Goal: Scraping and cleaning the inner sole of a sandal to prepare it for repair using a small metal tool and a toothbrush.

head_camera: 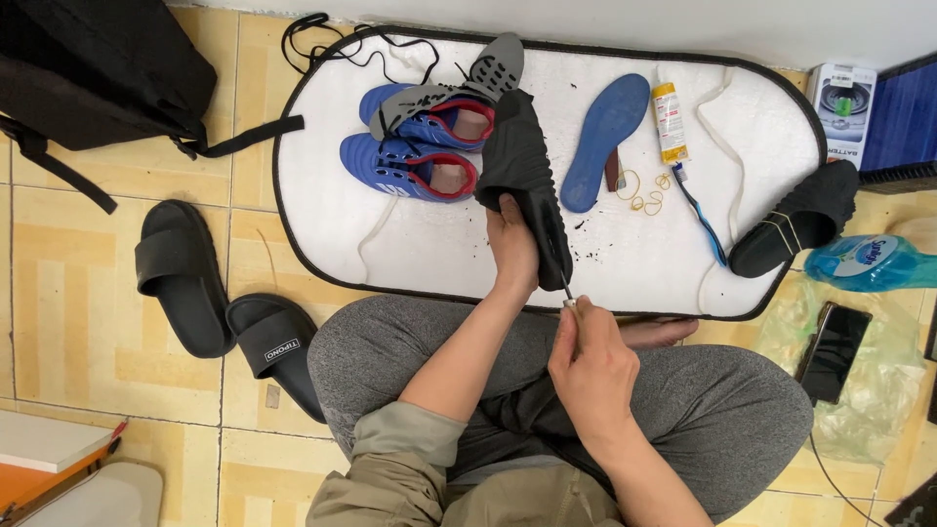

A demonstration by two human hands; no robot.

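Floor [117,322]: yellow patterned tile. A white oval mat [322,210] with black trim lies on it.

On the mat: two blue shoes [420,146] side by side, a blue insole [605,137], a glue tube [669,122], rubber bands [644,193], a blue toothbrush [701,217], black crumbs near the front edge. A black shoe [800,220] rests at the mat's right edge.

On the tile, left of the mat: two black slides [224,312] and a black backpack [98,59]. Right of the mat: a blue bottle [869,262] and a phone [833,351] on a plastic bag [888,381].
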